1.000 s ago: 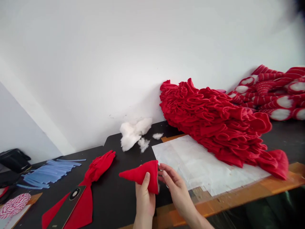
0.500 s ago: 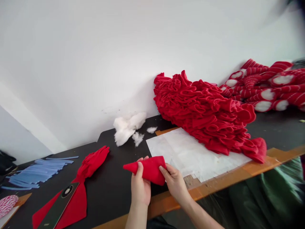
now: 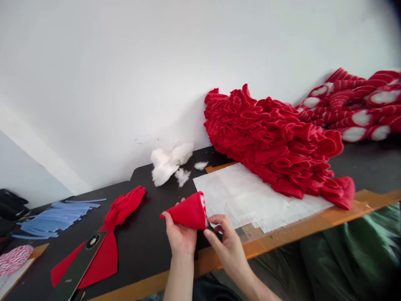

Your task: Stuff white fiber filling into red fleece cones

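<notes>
Left hand (image 3: 179, 237) closed under a red cone (image 3: 187, 211), tip pointing left, right hand (image 3: 228, 247) pinching its open rim; holding near that rim would probably keep it steady.

Two hands show, the left hand (image 3: 179, 236) and the right hand (image 3: 227, 246), with one red felt cone (image 3: 188, 212). There is one heap of red cones (image 3: 272, 142) and one heap of striped pieces (image 3: 357, 104) (each too dense to count), three stuffing tufts (image 3: 167, 161), one bundle of blue strips (image 3: 53, 215), one twine ball (image 3: 14, 259).
</notes>
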The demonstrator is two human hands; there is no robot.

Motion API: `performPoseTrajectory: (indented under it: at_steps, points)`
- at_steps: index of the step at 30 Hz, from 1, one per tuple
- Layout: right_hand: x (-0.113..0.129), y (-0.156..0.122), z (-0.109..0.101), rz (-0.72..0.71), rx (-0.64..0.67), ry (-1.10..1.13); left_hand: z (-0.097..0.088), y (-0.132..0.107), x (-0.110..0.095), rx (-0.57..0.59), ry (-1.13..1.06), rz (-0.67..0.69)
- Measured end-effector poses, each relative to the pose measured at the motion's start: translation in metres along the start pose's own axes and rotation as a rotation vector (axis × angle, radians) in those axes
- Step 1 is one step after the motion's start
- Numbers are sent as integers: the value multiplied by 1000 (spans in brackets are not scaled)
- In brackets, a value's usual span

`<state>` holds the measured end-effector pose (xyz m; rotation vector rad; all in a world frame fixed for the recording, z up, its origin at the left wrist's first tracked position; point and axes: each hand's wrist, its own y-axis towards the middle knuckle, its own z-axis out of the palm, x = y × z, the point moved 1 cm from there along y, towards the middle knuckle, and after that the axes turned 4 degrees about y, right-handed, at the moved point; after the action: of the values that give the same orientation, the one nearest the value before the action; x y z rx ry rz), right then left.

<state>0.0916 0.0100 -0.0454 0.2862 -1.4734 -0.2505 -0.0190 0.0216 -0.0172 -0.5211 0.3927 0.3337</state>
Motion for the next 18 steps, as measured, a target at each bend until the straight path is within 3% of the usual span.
performPoseTrajectory:
  at_steps: [4, 6, 11, 15, 18]
  points:
    - [7, -9, 6, -53, 74, 11, -4, -8, 12, 151, 143, -151]
    - [9, -8, 5, -70, 83, -3, -6, -13, 18, 156, 165, -219]
    - [7, -9, -6, 3, 89, 9, -5, -17, 18, 45, 147, -167]
    - [18, -13, -10, -14, -5, 59, 0, -26, 26, 74, 284, -172]
    - [34, -20, -25, -56, -21, 83, -2, -40, 29, 75, 432, -142]
